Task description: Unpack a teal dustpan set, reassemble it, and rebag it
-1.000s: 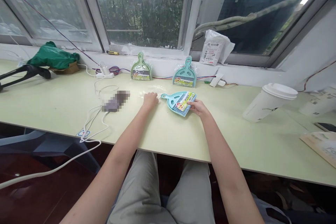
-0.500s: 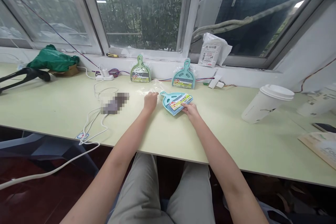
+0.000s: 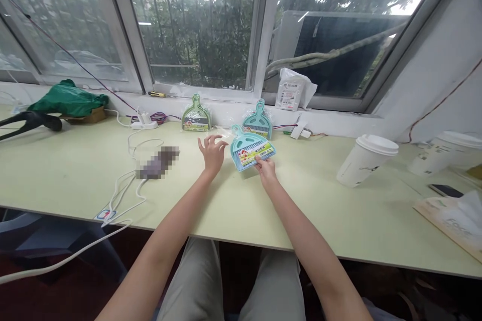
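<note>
Bottom of frame: person seated, grey trousers, both bare forearms reaching up to a pale green tabletop [image 3: 263,210]

Centre of frame: right hand [image 3: 265,167] pinches the lower edge of a small teal plastic dustpan-and-brush set with a colourful label [image 3: 250,148], fingers closed on it. Set is tipped up, handle pointing to upper left, bottom edge near or on the table, can't tell which

Left hand [image 3: 211,153] just left of the set, fingers spread and loose, holding nothing, not touching the set. Thin clear plastic wrap [image 3: 226,134] lies just beyond its fingertips

Left of centre: blurred dark flat thing [image 3: 158,163] on the table with white cables [image 3: 124,190] looping off the front edge toward lower left

Right side: white lidded paper cup [image 3: 365,159], a second lidded cup [image 3: 437,152] at the far right, a dark phone [image 3: 446,190] in front of it, a printed flat pack [image 3: 452,220] at the right edge

Further back, against the wall under the windows: second teal dustpan set [image 3: 257,124] directly behind the held one, green dustpan set [image 3: 196,117] to its left, both propped upright. White power strip [image 3: 144,123] left of those, crumpled green bag [image 3: 68,100] at upper left, black bar [image 3: 30,121] beside it

On the sill: white plastic packet [image 3: 291,90], yellow-handled screwdriver [image 3: 156,94]
</note>
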Demonstrator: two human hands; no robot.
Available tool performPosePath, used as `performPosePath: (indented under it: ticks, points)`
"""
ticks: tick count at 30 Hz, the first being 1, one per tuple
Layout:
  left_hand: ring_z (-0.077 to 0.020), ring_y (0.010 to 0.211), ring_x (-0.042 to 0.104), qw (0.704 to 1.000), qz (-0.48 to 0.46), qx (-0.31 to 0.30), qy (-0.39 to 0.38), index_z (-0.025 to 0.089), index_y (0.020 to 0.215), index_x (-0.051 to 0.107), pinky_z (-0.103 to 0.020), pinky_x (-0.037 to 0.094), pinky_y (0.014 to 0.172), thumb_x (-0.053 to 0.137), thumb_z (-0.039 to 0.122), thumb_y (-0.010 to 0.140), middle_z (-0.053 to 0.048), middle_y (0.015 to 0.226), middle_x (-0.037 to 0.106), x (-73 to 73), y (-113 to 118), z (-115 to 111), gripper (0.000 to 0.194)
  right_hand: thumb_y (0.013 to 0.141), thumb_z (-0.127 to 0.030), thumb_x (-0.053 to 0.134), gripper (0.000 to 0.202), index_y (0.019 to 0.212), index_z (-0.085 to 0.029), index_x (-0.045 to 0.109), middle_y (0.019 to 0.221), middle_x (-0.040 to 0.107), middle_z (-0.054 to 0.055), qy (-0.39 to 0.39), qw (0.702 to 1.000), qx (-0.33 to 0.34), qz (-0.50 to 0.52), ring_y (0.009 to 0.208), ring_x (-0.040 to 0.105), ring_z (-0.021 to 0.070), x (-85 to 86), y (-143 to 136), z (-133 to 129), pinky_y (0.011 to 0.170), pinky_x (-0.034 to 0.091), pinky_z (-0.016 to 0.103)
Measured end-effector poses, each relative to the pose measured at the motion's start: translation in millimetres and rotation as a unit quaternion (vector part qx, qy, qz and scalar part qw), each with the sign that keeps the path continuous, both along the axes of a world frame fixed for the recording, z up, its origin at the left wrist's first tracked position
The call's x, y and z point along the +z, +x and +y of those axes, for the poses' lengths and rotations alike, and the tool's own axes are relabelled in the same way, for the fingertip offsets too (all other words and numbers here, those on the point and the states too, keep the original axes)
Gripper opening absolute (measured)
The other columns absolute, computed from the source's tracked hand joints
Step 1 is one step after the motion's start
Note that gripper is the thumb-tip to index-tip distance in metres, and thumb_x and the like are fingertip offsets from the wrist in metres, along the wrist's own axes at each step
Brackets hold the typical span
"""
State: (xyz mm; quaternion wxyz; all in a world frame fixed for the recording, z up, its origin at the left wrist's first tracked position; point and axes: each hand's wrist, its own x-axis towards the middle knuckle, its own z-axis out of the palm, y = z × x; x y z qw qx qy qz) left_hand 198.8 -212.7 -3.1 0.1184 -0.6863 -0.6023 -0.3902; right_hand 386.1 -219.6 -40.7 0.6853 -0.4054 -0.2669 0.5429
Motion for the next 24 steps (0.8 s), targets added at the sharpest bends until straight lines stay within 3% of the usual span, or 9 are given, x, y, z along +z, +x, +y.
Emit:
performPosePath:
  ticks: [3, 8, 10, 13, 14, 16, 19, 21, 24]
  points:
    - [-0.0252, 0.127, 0.041, 0.999, -0.026, 0.017, -0.009, 0.031, 0.096, 0.067, -0.056, 0.006, 0.116, 0.041, 0.027, 0.093, -0.002, 0.123, 0.06, -0.5, 1, 0, 0.027, 0.064, -0.01, 0.078, 0.026, 0.082, -0.017, 0.061, 0.084, 0.072, 0.002, -0.002, 0.999, 0.013, -0.035, 0.079, 0.07, 0.0161, -0.9, 2, 2, 0.075, 0.061, 0.03]
    - [-0.0251, 0.13, 0.039, 0.999, -0.013, -0.024, -0.023, 0.032, 0.098, 0.067, -0.056, 0.002, 0.117, 0.043, 0.032, 0.092, 0.0, 0.126, 0.059, 0.6, 9, -4, 0.024, 0.06, -0.014, 0.082, 0.028, 0.08, -0.017, 0.062, 0.079, 0.072, 0.002, 0.022, 0.995, 0.042, -0.083, 0.073, 0.069, 0.017, -1.2, -3, 1, 0.071, 0.061, 0.032]
    - [-0.0258, 0.136, 0.033, 0.999, -0.04, -0.007, -0.005, 0.033, 0.112, 0.063, -0.055, 0.004, 0.118, 0.045, 0.039, 0.092, -0.002, 0.136, 0.052, 2.0, 12, -5, 0.028, 0.06, -0.017, 0.083, 0.029, 0.08, -0.017, 0.062, 0.079, 0.072, 0.002, 0.042, 0.996, 0.037, -0.075, 0.074, 0.07, 0.0171, -0.4, -6, -1, 0.072, 0.061, 0.032]
    - [-0.0266, 0.145, 0.018, 0.979, -0.19, 0.074, 0.027, 0.026, 0.144, 0.033, -0.051, 0.017, 0.117, 0.043, 0.053, 0.09, -0.01, 0.154, 0.028, 4.3, 9, 1, 0.061, 0.062, -0.021, 0.083, 0.03, 0.082, -0.017, 0.062, 0.084, 0.073, 0.003, 0.077, 0.995, 0.031, -0.051, 0.079, 0.07, 0.0174, 1.7, -8, -3, 0.075, 0.06, 0.031]
    - [-0.0259, 0.145, 0.018, 0.963, -0.259, 0.075, 0.013, 0.023, 0.148, 0.023, -0.048, 0.024, 0.115, 0.04, 0.055, 0.09, -0.012, 0.155, 0.024, 4.7, 6, 5, 0.068, 0.062, -0.023, 0.082, 0.03, 0.083, -0.017, 0.062, 0.085, 0.073, 0.004, 0.088, 0.995, 0.032, -0.044, 0.081, 0.07, 0.0175, 2.5, -8, -4, 0.076, 0.06, 0.03]
    - [-0.0248, 0.14, 0.032, 0.917, -0.39, -0.012, -0.083, 0.019, 0.148, 0.02, -0.043, 0.037, 0.107, 0.031, 0.056, 0.093, -0.015, 0.151, 0.032, 3.9, -1, 16, 0.068, 0.062, -0.024, 0.082, 0.031, 0.085, -0.017, 0.063, 0.088, 0.073, 0.005, 0.1, 0.993, 0.04, -0.038, 0.082, 0.07, 0.0179, 3.7, -9, -5, 0.076, 0.06, 0.03]
    - [-0.0251, 0.119, 0.057, 0.805, -0.479, -0.229, -0.264, 0.016, 0.135, 0.044, -0.039, 0.049, 0.094, 0.028, 0.059, 0.092, -0.015, 0.131, 0.057, -2.3, -8, 28, 0.063, 0.061, -0.025, 0.082, 0.031, 0.084, -0.017, 0.063, 0.089, 0.073, 0.005, 0.101, 0.993, 0.046, -0.039, 0.084, 0.07, 0.0184, 3.9, -11, -6, 0.076, 0.06, 0.03]
    - [-0.0248, 0.109, 0.062, 0.756, -0.494, -0.309, -0.298, 0.016, 0.119, 0.057, -0.037, 0.049, 0.093, 0.044, 0.063, 0.085, -0.013, 0.119, 0.065, -8.5, -6, 31, 0.06, 0.061, -0.025, 0.081, 0.032, 0.085, -0.017, 0.063, 0.091, 0.073, 0.005, 0.094, 0.995, 0.014, -0.025, 0.085, 0.069, 0.0186, 3.3, -12, -5, 0.076, 0.06, 0.03]
    - [-0.0228, 0.105, 0.064, 0.709, -0.498, -0.383, -0.32, 0.018, 0.11, 0.061, -0.036, 0.046, 0.097, 0.062, 0.061, 0.074, -0.009, 0.115, 0.067, -15.7, 6, 26, 0.057, 0.063, -0.023, 0.079, 0.033, 0.091, -0.019, 0.061, 0.099, 0.072, 0.004, 0.091, 0.995, -0.042, 0.019, 0.093, 0.069, 0.0185, 3.4, -9, -4, 0.08, 0.06, 0.03]
